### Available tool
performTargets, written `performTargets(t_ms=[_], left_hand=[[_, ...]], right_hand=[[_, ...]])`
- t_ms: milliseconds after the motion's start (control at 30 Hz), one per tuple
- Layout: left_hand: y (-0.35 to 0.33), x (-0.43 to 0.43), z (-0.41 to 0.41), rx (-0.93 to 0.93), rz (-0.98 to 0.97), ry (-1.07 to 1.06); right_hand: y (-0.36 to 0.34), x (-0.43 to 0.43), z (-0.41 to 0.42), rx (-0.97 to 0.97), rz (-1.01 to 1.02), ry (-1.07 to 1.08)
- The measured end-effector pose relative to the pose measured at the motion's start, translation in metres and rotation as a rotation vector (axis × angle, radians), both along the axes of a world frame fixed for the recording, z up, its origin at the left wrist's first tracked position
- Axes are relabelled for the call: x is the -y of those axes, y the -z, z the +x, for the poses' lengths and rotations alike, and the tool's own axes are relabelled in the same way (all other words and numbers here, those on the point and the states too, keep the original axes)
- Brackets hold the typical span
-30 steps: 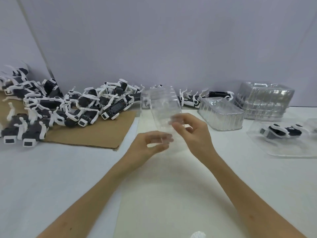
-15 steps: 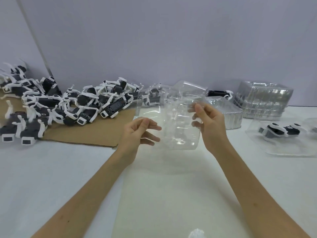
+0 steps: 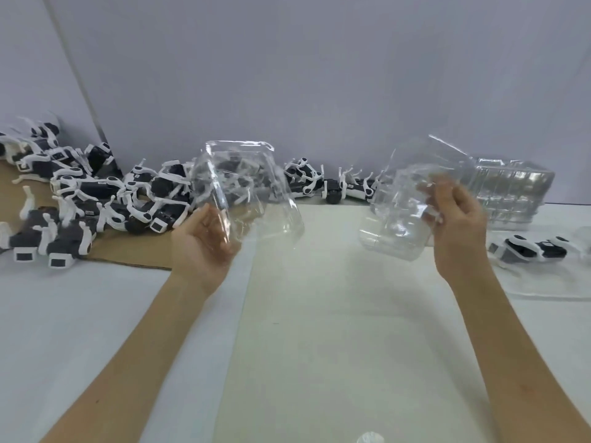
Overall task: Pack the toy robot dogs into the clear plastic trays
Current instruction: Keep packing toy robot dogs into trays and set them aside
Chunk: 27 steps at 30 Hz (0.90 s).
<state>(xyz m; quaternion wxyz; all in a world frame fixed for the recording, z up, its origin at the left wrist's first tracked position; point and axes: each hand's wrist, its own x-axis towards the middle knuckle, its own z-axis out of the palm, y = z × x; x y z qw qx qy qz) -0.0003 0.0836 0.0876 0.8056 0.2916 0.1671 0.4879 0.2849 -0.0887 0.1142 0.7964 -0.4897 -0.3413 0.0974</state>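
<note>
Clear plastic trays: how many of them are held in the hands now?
2. The left hand holds the left tray; the right hand holds the right tray. Other trays lie in a stack at the far right, not held.

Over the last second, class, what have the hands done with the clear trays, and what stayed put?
The nested trays were pulled apart: the left hand took the left tray leftward, the right hand took the right tray rightward. The toy dog pile and tray stack stayed.
</note>
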Motion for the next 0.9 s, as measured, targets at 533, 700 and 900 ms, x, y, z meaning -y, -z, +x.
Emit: performTargets(t_ms=[533,700,900], left_hand=[[0.009,0.021,0.022,-0.119,0.134,0.199],[0.013,0.024,0.025,-0.122,0.071,0.103],[0.016,0.021,0.024,-0.175,0.078,-0.008]], right_hand=[[-0.04,-0.036,0.032,0.525,-0.613,0.302],[-0.002,-0.022,-0.054,0.364,-0.542,-0.461],[0.024,-0.03,-0.085,0.28,-0.466,-0.54]])
